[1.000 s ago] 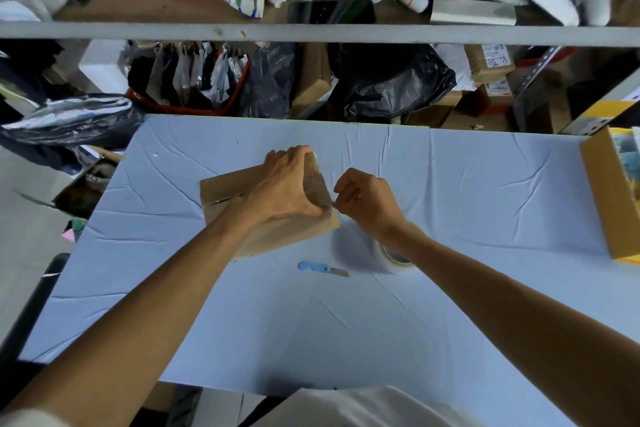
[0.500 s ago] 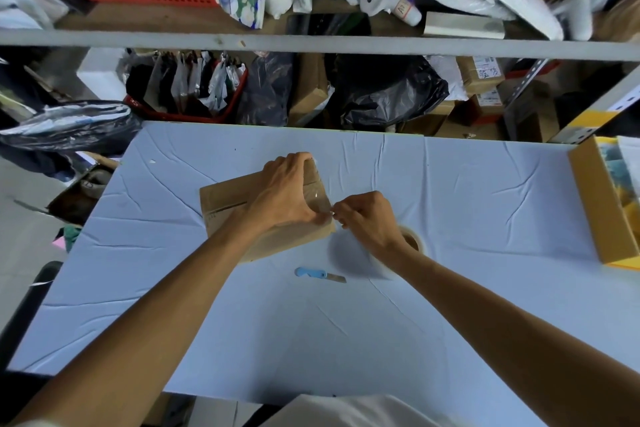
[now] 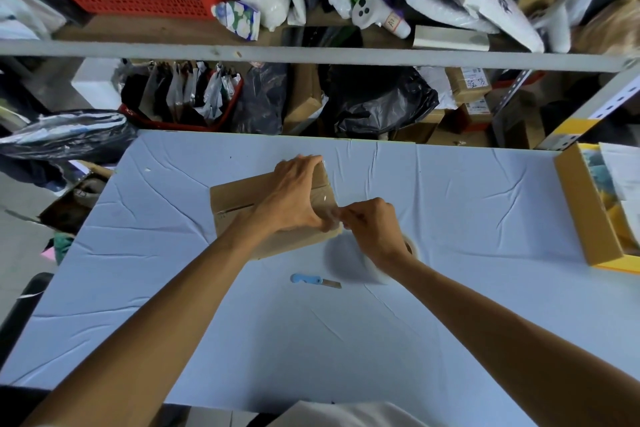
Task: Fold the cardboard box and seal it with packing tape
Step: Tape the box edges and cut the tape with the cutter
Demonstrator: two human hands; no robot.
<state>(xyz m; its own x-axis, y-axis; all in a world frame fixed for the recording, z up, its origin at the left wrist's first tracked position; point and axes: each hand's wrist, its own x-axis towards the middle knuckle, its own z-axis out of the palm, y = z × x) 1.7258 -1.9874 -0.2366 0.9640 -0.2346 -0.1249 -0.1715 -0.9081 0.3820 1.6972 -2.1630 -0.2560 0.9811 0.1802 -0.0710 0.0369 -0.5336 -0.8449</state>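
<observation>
Since the earlier frame, the right hand [image 3: 370, 229] has drawn a little off the cardboard box [image 3: 239, 199], uncovering more of the tape roll [image 3: 412, 248] behind its wrist. I see the box closed, near the middle of the counter [image 3: 467, 204]. The left hand [image 3: 294, 199] spans its right end, fingers hooked over the far edge and thumb at the near corner, holding it down. A glossy strip of packing tape [image 3: 324, 199] crosses that end. The right hand's fingers pinch it just beside the near right corner.

I judge sealing is under way. Next I would need to smooth the strip down and cut it.

A blue knife [image 3: 313, 280] lies nearer me than the box, unobstructed. Well to the box's right sits an open yellow carton [image 3: 585, 215], and beyond the box are crowded shelves [image 3: 311, 54]. Nothing blocks the hands.
</observation>
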